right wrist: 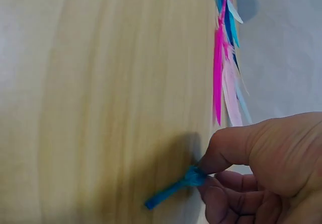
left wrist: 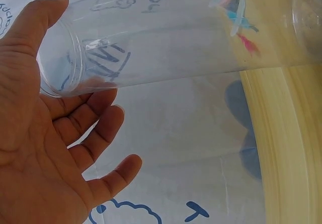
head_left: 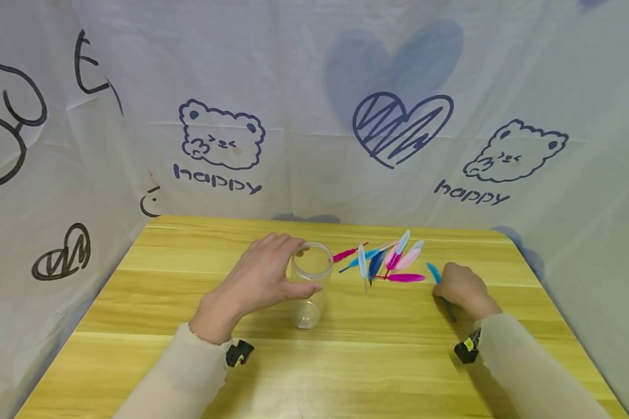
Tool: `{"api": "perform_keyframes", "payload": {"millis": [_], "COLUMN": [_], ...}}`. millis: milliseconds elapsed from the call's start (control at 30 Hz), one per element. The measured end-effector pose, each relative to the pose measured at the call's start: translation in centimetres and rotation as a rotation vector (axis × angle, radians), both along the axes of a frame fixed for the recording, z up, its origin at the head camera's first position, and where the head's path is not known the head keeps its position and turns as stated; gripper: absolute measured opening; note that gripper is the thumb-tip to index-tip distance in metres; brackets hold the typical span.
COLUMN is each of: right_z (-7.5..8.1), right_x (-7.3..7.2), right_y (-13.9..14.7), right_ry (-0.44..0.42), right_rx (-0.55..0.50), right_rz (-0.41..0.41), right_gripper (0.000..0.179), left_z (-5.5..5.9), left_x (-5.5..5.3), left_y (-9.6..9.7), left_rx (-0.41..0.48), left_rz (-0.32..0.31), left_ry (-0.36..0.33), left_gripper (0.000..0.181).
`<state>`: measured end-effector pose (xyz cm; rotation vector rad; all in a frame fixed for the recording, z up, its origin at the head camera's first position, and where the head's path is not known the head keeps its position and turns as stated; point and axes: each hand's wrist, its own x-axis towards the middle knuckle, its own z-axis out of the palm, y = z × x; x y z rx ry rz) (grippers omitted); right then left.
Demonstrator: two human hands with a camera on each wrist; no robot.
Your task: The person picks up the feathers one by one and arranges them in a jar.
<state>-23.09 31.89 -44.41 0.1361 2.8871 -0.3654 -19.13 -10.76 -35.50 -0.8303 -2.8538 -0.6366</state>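
Observation:
A tall clear plastic jar (head_left: pixel 310 299) stands upright on the wooden table, its open mouth at the top. Near that mouth, my left hand (head_left: pixel 264 270) grips the jar, thumb on one side and fingers on the other; the left wrist view shows the thumb over the rim and the last fingers (left wrist: pixel 121 176) off the wall. To the right, my right hand (head_left: pixel 462 288) pinches a blue feather (head_left: pixel 434 272) between thumb and fingers. One end of the feather (right wrist: pixel 168 193) sticks out of the pinch in the right wrist view; its middle is hidden by the hand.
Several loose feathers lie in a pile between the hands, among them a magenta feather (head_left: pixel 406 278), a dark blue feather (head_left: pixel 376 265) and pale blue ones. Behind the wooden table (head_left: pixel 188 244) hangs a white cloth (head_left: pixel 304 116) with printed bears and hearts.

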Motion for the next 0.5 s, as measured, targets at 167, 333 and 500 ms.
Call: {"api": "perform_keyframes", "payload": {"millis": [167, 333, 500], "right_z": [-0.3, -0.7, -1.3], "right_x": [0.4, 0.5, 0.7], "right_y": [-0.1, 0.0, 0.3], "right_ry": [0.051, 0.111, 0.248], "right_rx": [0.037, 0.128, 0.196], "right_rz": [0.01, 0.043, 0.09], "right_gripper": [0.018, 0.018, 0.012], "left_z": [0.0, 0.1, 0.2], "left_x": [0.0, 0.1, 0.1], "left_y": [0.0, 0.0, 0.0], "left_rx": [0.001, -0.001, -0.001], "left_rz": [0.003, 0.002, 0.001], "left_ry": [-0.005, -0.006, -0.016], "left_gripper": [0.076, 0.076, 0.077]}}
